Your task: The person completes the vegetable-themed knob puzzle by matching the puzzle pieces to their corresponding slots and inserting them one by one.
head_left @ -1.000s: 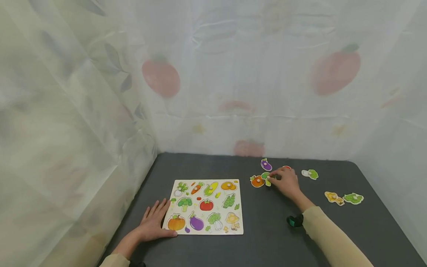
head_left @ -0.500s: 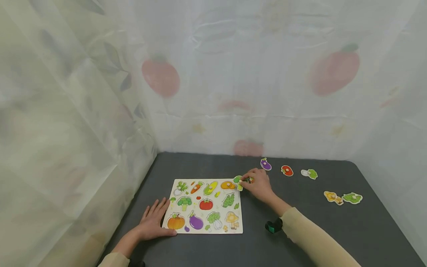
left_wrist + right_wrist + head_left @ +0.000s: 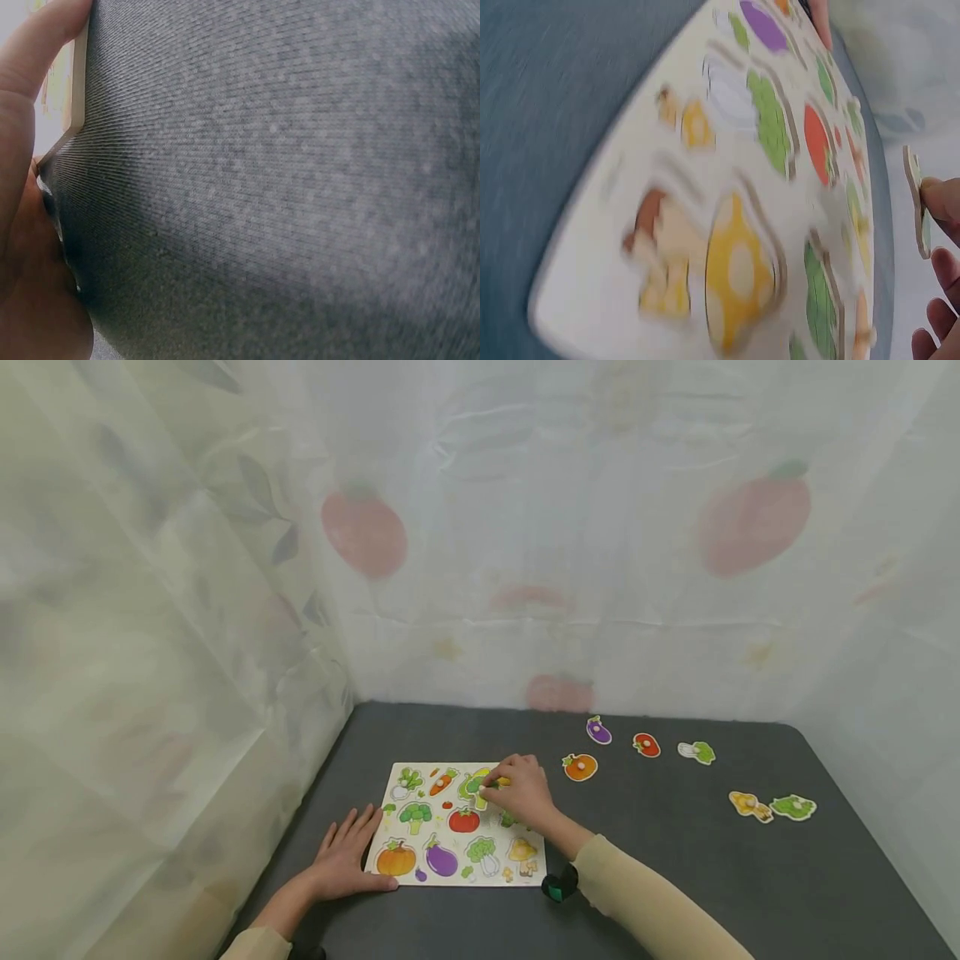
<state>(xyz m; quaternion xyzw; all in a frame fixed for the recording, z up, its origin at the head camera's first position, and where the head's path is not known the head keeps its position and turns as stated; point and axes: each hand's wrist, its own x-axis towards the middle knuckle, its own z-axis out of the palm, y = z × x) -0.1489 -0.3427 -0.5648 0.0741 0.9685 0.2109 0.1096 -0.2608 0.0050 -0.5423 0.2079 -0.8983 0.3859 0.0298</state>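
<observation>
Left hand (image 3: 347, 858): lies flat, palm down, on the table near its front left corner; fingers straight and slightly spread, pointing away from the person; thumb stretched out to the right.
Left forearm: runs from the bottom edge of the head view up and to the right; a pale sleeve cuff shows at the frame edge.
Right hand (image 3: 522, 793): raised a little, knuckles up, fingers curled inward with thumb and fingertips pinched together at its left side.
Right forearm: in a pale long sleeve, coming from the lower right and slanting up and left.
Right wrist: carries a small dark camera mount with a green part, on its underside.
</observation>
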